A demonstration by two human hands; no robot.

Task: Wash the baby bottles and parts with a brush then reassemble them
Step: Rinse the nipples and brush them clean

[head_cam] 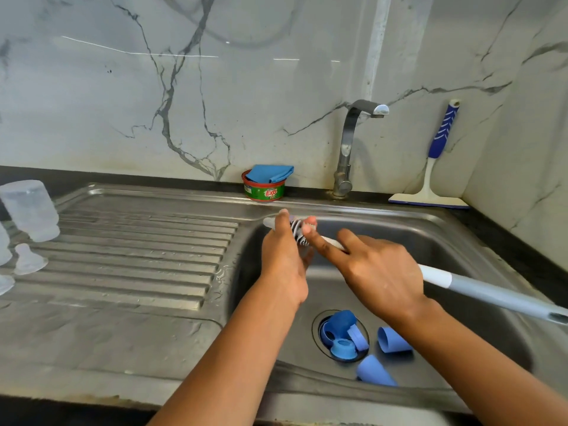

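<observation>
Over sink (455, 238), two hands (284, 262) (381, 272), one brush (479, 290)

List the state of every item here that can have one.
Tap: no water visibly running.
Bottle brush: over sink, left hand around bristles, right hand gripping handle.
Clear bottle: upside down on drainboard.
Nipple: upright on drainboard.
Blue bottle parts: loose in sink, around drain.
Exo tub: blue cloth on top.
Squeegee: leaning against wall.
</observation>
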